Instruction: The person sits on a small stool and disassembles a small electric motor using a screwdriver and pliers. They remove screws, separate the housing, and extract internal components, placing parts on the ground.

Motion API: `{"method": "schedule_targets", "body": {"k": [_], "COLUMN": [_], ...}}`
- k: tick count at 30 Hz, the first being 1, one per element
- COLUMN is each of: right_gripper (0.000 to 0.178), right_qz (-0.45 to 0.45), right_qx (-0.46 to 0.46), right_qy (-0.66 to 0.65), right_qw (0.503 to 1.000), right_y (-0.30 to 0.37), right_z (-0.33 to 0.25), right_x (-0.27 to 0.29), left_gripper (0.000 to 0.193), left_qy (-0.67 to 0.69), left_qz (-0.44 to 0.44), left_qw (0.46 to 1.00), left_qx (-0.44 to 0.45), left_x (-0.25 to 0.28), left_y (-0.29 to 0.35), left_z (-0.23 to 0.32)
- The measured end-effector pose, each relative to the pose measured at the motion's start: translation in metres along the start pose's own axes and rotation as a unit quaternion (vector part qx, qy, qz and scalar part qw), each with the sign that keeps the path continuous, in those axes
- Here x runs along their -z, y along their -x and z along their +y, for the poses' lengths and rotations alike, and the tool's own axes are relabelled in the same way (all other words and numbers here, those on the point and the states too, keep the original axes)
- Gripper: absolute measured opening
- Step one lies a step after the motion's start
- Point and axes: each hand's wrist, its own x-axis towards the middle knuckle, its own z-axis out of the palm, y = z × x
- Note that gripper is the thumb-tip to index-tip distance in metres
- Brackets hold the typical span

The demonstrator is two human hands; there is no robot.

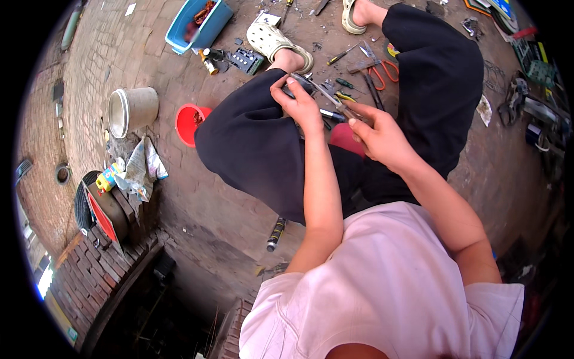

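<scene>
Between my knees, my left hand (pixel 303 112) is closed around a small dark part (pixel 306 84), whose kind I cannot make out. My right hand (pixel 384 139) grips a screwdriver (pixel 328 96) by its handle. Its thin metal shaft slants up and left to the dark part at my left fingers; whether the tip touches it is too small to tell. On the ground just beyond my hands lie red-handled snips (pixel 381 70), a green-handled screwdriver (pixel 345 82) and other small tools.
A blue tub (pixel 220 25) holding reddish parts stands far left, near a black box-shaped component (pixel 246 60). Left of my knee are a red bucket (pixel 186 127) and a white bucket (pixel 140 109). A brick-edged dark pit (pixel 173 311) opens at lower left. Metal parts (pixel 541 113) crowd the right.
</scene>
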Motion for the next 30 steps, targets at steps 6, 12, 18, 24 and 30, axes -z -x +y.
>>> {"method": "schedule_targets", "body": {"k": [6,12,18,24,30], "right_gripper": [0.040,0.042,0.045,0.043,0.039], "right_qz": [0.097,0.143,0.150,0.180,0.099], "right_qx": [0.147,0.150,0.072,0.134,0.109], "right_qy": [0.108,0.101,0.138,0.049,0.020], "right_qw": [0.978,0.973,0.976,0.973,0.989], "right_y": [-0.008,-0.008,-0.004,-0.040,-0.001], "right_z": [0.039,0.054,0.049,0.094,0.044], "right_x": [-0.026,-0.038,-0.044,-0.051,0.000], "left_gripper": [0.025,0.027,0.030,0.037,0.040], "left_qy": [0.068,0.034,-0.050,0.071,0.243], "left_qz": [0.029,0.033,0.039,0.050,0.004], "left_qw": [0.996,0.999,0.994,0.991,0.924], "left_qx": [0.041,0.026,0.091,0.100,0.293], "left_x": [-0.001,-0.003,-0.009,-0.013,-0.007], "left_y": [-0.006,-0.010,-0.007,-0.001,-0.010], "left_z": [-0.016,-0.028,-0.009,-0.032,-0.004]}}
